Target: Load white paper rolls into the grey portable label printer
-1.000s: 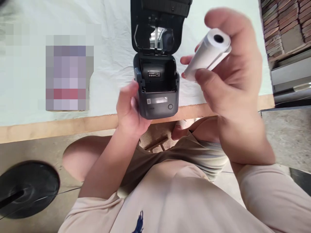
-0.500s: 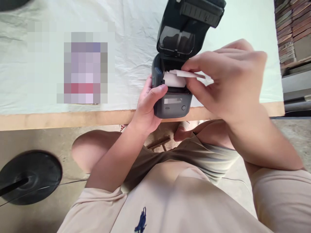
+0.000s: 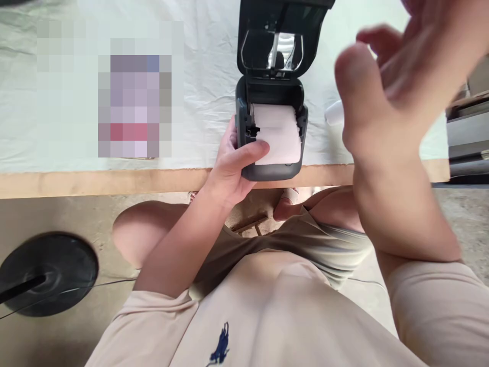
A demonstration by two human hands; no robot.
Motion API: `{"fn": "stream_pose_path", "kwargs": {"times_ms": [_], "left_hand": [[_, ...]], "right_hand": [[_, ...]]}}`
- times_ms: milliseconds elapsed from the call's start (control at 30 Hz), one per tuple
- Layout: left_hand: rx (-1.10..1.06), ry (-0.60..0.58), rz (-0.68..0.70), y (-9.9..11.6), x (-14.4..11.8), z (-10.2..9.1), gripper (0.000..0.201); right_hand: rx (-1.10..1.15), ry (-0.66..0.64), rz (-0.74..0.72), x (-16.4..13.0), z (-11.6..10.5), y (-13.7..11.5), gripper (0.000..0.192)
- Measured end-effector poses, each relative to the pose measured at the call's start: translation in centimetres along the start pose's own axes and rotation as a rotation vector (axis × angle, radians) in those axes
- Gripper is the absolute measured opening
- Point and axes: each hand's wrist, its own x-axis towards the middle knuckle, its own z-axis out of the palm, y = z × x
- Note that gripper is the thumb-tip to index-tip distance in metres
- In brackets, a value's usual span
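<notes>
A dark grey label printer [image 3: 273, 174] with its lid [image 3: 278, 46] raised is held at the table's front edge by my left hand [image 3: 233, 171]. My left thumb presses on the white paper [image 3: 280, 127], which comes out of the printer's bay and lies over its front panel. Up and to the right, my right hand [image 3: 389, 97] is lifted away from the printer, thumb and fingers apart, with nothing visible in it; some of its fingers are blurred or cut off by the frame. A white rounded object [image 3: 334, 113] is partly hidden behind my right hand.
The table [image 3: 206, 102] has a wrinkled pale cover and a bare wooden front edge [image 3: 95, 183]. A pixelated item [image 3: 133, 102] lies at the left. Stacked materials [image 3: 468, 137] stand beyond the right edge. On the floor at left is a round black base [image 3: 69, 270] with a cable.
My right hand has let go of the paper and moved up and right. The paper now lies over the printer's front under my left thumb. The white rounded object has come into sight.
</notes>
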Motion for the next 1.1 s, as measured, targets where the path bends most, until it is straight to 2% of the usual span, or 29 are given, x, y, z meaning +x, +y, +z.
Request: {"fn": "stream_pose_path", "kwargs": {"times_ms": [100, 167, 233, 300, 367, 467, 600, 700, 833, 1000, 1100], "left_hand": [[0.041, 0.006, -0.005, 0.0, 0.0, 0.1, 0.054], [0.049, 0.005, -0.014, 0.0, 0.1, 0.1, 0.056], [0.035, -0.001, -0.025, 0.0, 0.1, 0.1, 0.058], [0.011, -0.009, -0.027, 0.0, 0.0, 0.0, 0.058], [0.001, -0.031, -0.027, 0.0, -0.1, 0.0, 0.061], [-0.032, -0.072, -0.020, 0.1, -0.4, 0.1, 0.061], [-0.176, -0.107, -0.046, 0.8, -0.7, 1.0, 0.041], [-0.199, -0.087, -0.121, 1.2, -0.7, 1.9, 0.040], [-0.176, 0.007, -0.155, 1.4, -0.4, 2.6, 0.042], [-0.185, 0.135, -0.167, 1.3, -0.2, 2.7, 0.021], [-0.191, 0.081, -0.127, 1.3, -0.2, 2.6, 0.022]], "right_hand": [[0.121, 0.014, 0.089, 1.2, 0.3, 0.2, 0.049], [0.199, 0.072, 0.106, 1.5, 0.7, 0.1, 0.048], [0.261, 0.181, 0.059, 1.5, 1.2, 0.2, 0.037], [0.283, 0.221, -0.024, 1.1, 1.6, 0.6, 0.028], [0.268, 0.123, -0.085, 0.6, 1.8, 1.1, 0.028], [0.242, -0.046, -0.102, -0.1, 1.8, 1.4, 0.041], [0.382, -0.160, -0.021, -0.8, 1.9, 1.3, 0.044], [0.462, -0.121, -0.037, -1.6, 2.3, 1.8, 0.047], [0.497, -0.084, -0.050, -2.6, 2.8, 2.7, 0.048], [0.302, 0.006, -0.068, -3.2, 2.3, 2.3, 0.044], [0.216, 0.021, -0.105, -3.4, 1.6, 1.8, 0.040]]}}
